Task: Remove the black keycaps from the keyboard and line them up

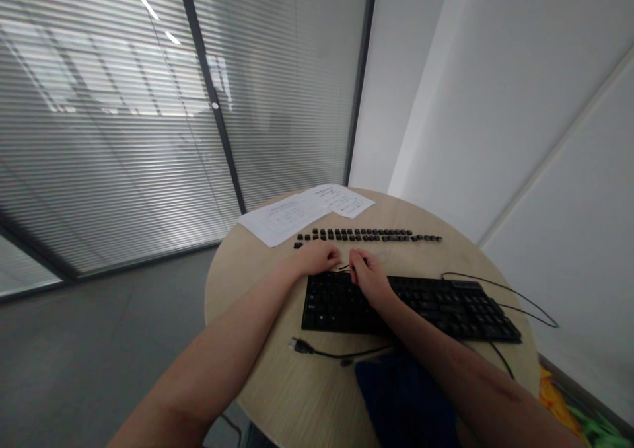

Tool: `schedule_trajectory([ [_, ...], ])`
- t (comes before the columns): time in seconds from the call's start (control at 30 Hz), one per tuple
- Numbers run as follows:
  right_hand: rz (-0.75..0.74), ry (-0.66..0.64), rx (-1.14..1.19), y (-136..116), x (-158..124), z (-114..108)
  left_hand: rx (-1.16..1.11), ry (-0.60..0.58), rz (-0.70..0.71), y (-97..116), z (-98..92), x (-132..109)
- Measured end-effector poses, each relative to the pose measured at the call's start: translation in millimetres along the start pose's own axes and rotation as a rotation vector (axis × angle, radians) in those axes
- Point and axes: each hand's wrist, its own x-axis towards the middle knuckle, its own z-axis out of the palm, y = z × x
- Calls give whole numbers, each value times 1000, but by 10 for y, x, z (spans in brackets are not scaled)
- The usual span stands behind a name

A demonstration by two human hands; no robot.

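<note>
A black keyboard point(436, 302) lies across the round table, its left half partly covered by my right arm. My left hand point(319, 256) is at the keyboard's back left corner, fingers curled closed. My right hand point(367, 273) is closed in a pinch above the back edge, a short way right of the left one. A thin dark strand point(343, 267) shows between the two hands; what it belongs to is unclear. Whatever the fingers hold is hidden. Behind the hands, black keycaps point(364, 235) stand in rows on the wood.
Printed papers point(292, 217) lie at the table's point(238, 283) back left. A USB plug point(301, 346) on a black cable rests in front of the keyboard, near a small dark piece point(346, 363). Another cable point(535, 296) loops over the right edge. Dark blue cloth point(396, 395) is at the front.
</note>
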Motion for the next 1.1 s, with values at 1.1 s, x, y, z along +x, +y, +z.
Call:
schedule_trajectory([
  [1.1, -9, -132, -61, 12, -19, 8, -134, -43, 14, -59, 139, 26],
])
